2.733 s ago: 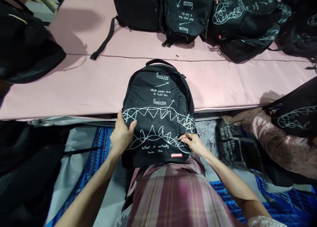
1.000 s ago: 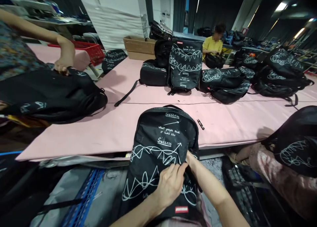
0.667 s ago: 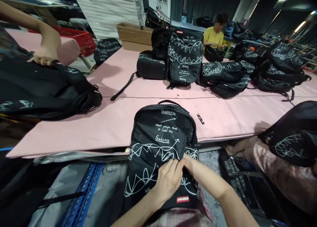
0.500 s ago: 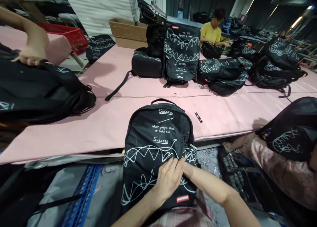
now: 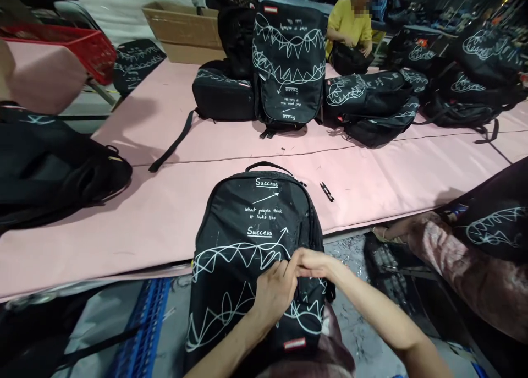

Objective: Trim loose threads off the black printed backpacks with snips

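A black backpack point(image 5: 231, 213) with white scribbled lines and "Success" lettering leans upright against the table's front edge, close to my lap. My left hand point(image 5: 275, 290) is closed on the right part of its front, knuckles up. Directly beside it, my right hand point(image 5: 311, 263) is also closed, its wrist bent and its fingers meeting my left hand's. Whatever the fingers pinch is hidden between them. A small pair of thread snips point(image 5: 326, 192) lies on the table to the right of the backpack's top.
More black backpacks stand on the pink table point(image 5: 165, 202), one upright point(image 5: 289, 64) in the middle. Another backpack point(image 5: 53, 163) lies at left, near a person's arm. A cardboard box point(image 5: 185, 34) and a red basket point(image 5: 82, 48) are behind. A person in yellow point(image 5: 350, 20) sits beyond.
My right hand has risen and its wrist now arches up beside the left. The view has shifted, and the other person's arm at left has mostly gone out of frame.
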The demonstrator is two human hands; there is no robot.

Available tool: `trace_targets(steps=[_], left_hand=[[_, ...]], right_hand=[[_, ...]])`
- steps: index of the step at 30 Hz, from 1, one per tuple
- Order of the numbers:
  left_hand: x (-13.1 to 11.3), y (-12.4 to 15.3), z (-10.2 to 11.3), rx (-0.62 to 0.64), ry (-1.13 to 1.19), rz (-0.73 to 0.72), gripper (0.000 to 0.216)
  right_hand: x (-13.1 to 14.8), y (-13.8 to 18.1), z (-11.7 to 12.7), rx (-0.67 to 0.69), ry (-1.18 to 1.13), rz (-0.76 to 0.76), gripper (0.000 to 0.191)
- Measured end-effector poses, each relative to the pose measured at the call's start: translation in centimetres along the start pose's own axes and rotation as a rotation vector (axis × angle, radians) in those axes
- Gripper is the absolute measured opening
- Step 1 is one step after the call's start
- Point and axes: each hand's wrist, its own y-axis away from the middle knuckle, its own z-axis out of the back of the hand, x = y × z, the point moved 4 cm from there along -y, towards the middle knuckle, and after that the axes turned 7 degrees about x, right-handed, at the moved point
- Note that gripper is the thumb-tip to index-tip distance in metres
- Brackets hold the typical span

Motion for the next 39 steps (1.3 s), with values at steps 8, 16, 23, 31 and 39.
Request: trace_targets(steps=[8, 16, 23, 31, 39], left_hand=[[-0.3, -1.4, -0.8, -0.039, -0.079, -0.027, 0.038], [-0.3, -1.3, -0.8, 0.028, -0.086, 0.01, 0.039], [-0.2, -1.0, -1.0, 0.06, -0.076, 0.02, 0.039], [-0.2, -0.7, -0.9, 0.165, -0.03, 0.058, 0.042], [-0.3, -0.3, -0.5, 0.157, -0.02, 0.057, 0.042]], right_hand=[[11.5, 3.8, 16.2, -1.068, 0.905, 0.298, 0.04], [11.3, 0.9, 18.4, -1.075, 0.941, 0.244, 0.022], [7.4, 5.4, 10.3, -0.614, 0.825, 0.384, 0.032], [5.6, 7.1, 1.6, -0.751, 1.208, 0.357, 0.031], [6.3, 6.6, 0.3, -0.796, 1.612, 0.373, 0.021]])
